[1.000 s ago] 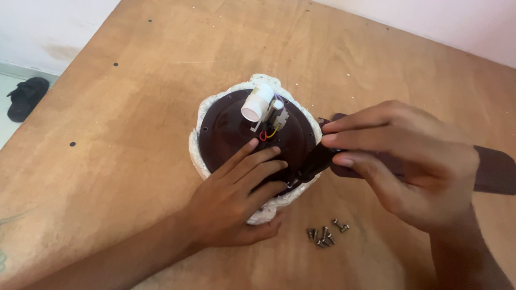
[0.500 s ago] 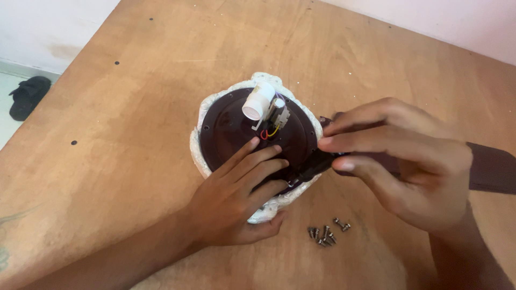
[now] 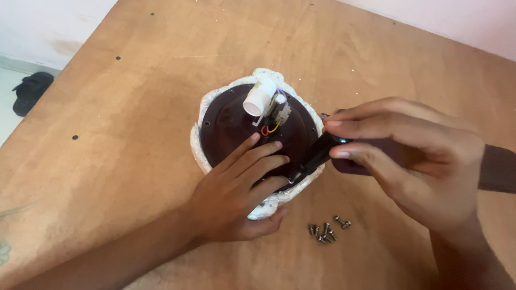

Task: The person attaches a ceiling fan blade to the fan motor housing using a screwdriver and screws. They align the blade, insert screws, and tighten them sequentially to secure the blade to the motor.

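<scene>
On the brown wooden table (image 3: 134, 107), you worked a screw at the round dark-brown plate (image 3: 231, 123).
Your left hand (image 3: 242, 188) lay flat, fingers spread, steadying it; your right hand (image 3: 408, 161) pinched the black-handled screwdriver (image 3: 322, 153) at the plate's near-right rim—best kept upright, loose silver screws (image 3: 325, 231) lying just beyond.

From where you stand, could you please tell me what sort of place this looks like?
Probably a home or small repair spot rather than a proper workshop: a worn brown wooden table against a pale wall, a round dark-brown appliance base with exposed wires, and loose silver screws beside it.
</scene>
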